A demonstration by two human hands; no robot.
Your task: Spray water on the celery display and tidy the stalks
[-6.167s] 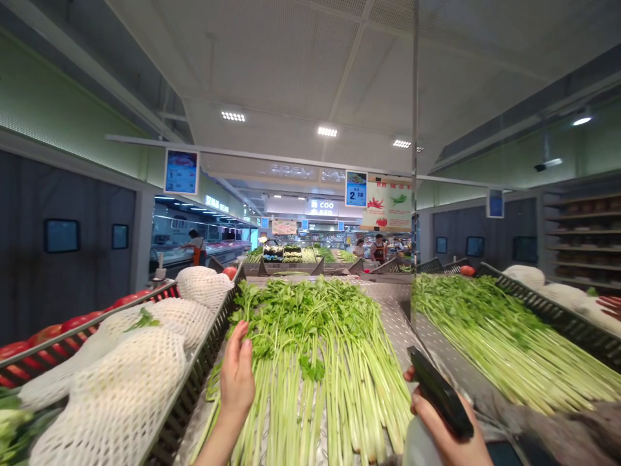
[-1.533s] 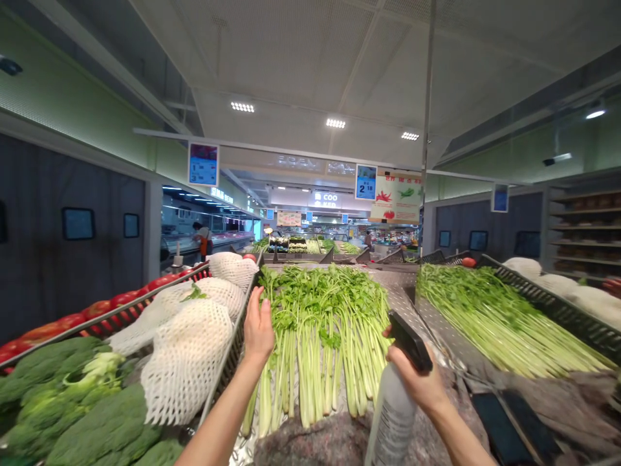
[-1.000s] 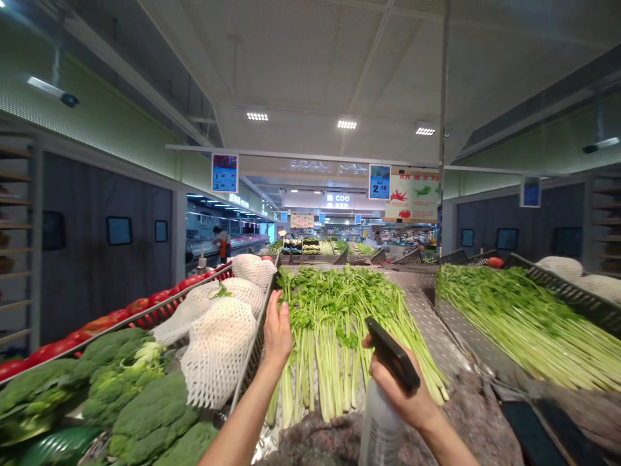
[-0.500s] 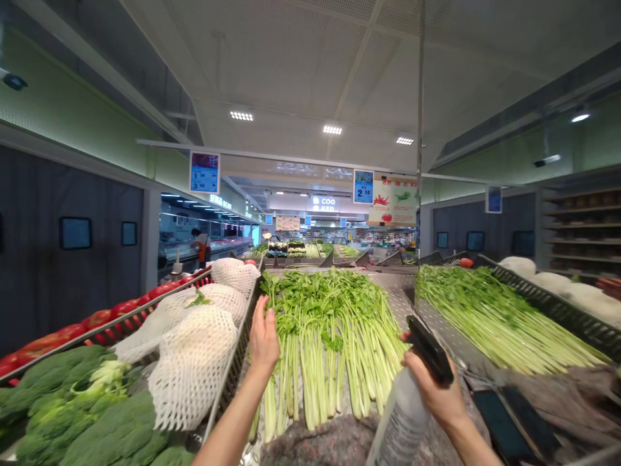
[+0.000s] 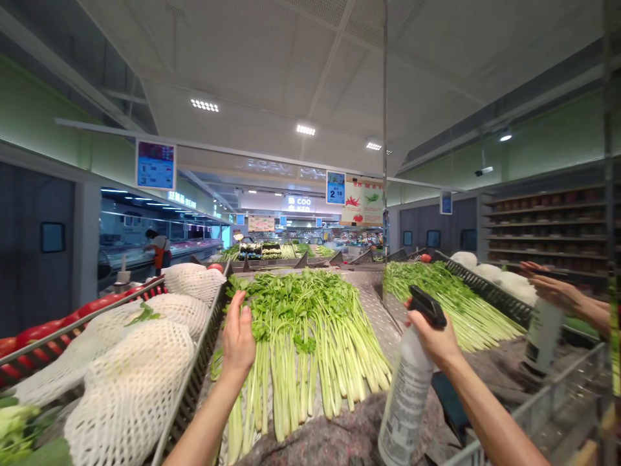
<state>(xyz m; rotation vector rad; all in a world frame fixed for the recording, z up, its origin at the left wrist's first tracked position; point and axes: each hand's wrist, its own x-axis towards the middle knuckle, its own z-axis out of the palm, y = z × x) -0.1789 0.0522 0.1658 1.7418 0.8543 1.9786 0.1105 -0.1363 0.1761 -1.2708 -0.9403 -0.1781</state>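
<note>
My right hand (image 5: 439,333) is wrapped around the neck of a spray bottle (image 5: 405,395), a translucent body with printed text and a black trigger head. The bottle stands nearly upright over a grey felt cloth (image 5: 310,437) at the front of the display. A wide bed of celery (image 5: 315,343) lies in front of me, leaves at the far end and pale stalks toward me. My left hand (image 5: 239,340) is raised above the celery's left edge, fingers extended and holding nothing. Whether it touches any leaves I cannot tell.
Left of the celery, a black crate (image 5: 194,362) holds produce in white foam nets (image 5: 130,382); tomatoes (image 5: 53,327) lie beyond. A mirror (image 5: 436,226) on the right reflects the celery and a hand with the bottle. A dark phone (image 5: 449,404) lies near my right forearm. One person (image 5: 159,251) stands far left.
My view has turned right, so the display has shifted left and more mirror shows. The spray bottle now stands more upright, with more of its body visible. My left hand remains raised.
</note>
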